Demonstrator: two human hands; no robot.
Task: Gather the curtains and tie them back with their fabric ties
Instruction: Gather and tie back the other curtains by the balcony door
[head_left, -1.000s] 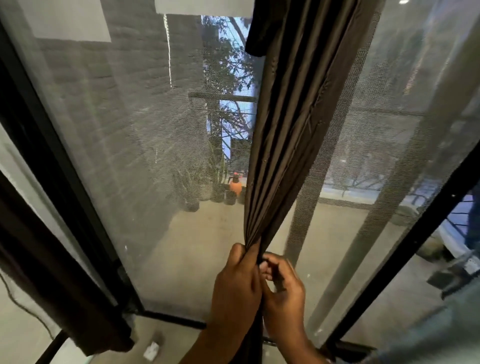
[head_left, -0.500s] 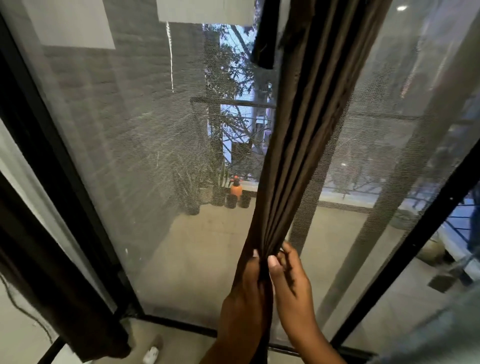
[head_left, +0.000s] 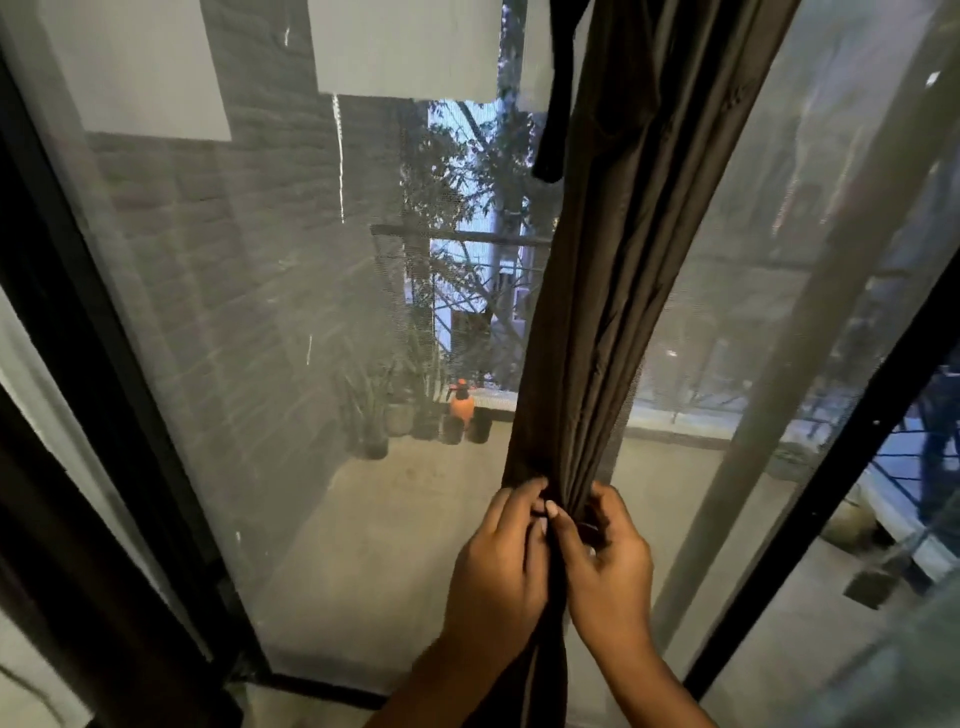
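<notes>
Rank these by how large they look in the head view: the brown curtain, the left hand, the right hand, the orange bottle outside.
1. brown curtain, by far the largest.
2. left hand and right hand: they look alike, so no ranking between them.
3. orange bottle, smallest, though it stands far from the camera.

Above and left of the fingers, beyond the mesh screen (head_left: 249, 364) in its black door frame (head_left: 104, 364), an orange spray bottle (head_left: 461, 401) stands among dark potted plants (head_left: 371, 415) on the balcony floor (head_left: 374, 545), beside a grey brick wall (head_left: 218, 249).
</notes>
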